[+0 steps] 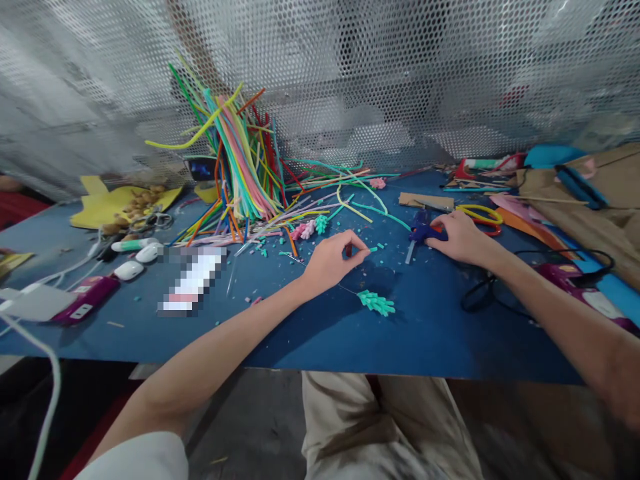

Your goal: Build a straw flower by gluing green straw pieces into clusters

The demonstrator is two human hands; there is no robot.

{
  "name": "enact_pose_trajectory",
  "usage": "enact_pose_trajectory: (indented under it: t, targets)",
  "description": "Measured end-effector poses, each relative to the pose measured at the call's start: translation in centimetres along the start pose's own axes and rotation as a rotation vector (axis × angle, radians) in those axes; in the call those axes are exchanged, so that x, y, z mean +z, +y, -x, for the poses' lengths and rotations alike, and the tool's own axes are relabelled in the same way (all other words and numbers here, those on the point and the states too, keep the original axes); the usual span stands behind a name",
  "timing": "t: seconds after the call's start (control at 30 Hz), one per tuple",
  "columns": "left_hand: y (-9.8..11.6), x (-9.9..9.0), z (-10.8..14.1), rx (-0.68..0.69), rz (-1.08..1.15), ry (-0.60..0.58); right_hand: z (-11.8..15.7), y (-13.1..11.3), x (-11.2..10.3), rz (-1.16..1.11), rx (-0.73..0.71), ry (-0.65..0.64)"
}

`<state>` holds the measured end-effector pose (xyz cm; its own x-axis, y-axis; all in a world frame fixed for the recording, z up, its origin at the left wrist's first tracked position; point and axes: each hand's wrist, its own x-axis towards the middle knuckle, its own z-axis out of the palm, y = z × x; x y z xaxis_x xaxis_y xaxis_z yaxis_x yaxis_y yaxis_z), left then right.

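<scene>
My left hand (333, 261) pinches a short turquoise piece of pipe cleaner (373, 249) between thumb and finger. A thin wire runs under this hand to a turquoise tufted sprig (376, 303), which lies in front of it. Over to the right, my right hand (461, 237) is closed around the handle of a dark blue glue gun (423, 229). A translucent glue stick (411, 252) shows beside the gun. Small turquoise snippets are scattered between and behind my hands. Behind my left hand lie a pink-and-white sprig (305, 231) and another turquoise one (321, 224).
A tall bundle of colourful pipe cleaners (240, 153) stands at the back left against perforated metal mesh (400, 73). Left are a pixelated phone-like object (195, 280) and a purple power strip (85, 300). Scissors with yellow-red handles (480, 215) and a black cable (475, 297) lie right.
</scene>
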<state>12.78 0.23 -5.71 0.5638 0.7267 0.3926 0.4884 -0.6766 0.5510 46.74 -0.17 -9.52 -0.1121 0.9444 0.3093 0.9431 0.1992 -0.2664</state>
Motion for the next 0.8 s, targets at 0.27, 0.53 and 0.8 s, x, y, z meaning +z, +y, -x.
enact_pose_trajectory:
  t: [0.27,0.53,0.8]
  targets:
    - [1.1,0.3,0.8,-0.099,0.230,0.025,0.1,-3.3,-2.9,-0.156,0.097,0.296]
    - [-0.4,1.2,0.7,-0.196,0.455,0.045,2.0,-5.9,-3.4,-0.847,-0.134,-0.036]
    - [-0.7,1.2,0.7,-0.226,0.551,-0.023,2.4,-4.6,-0.9,-1.191,-0.073,-0.361]
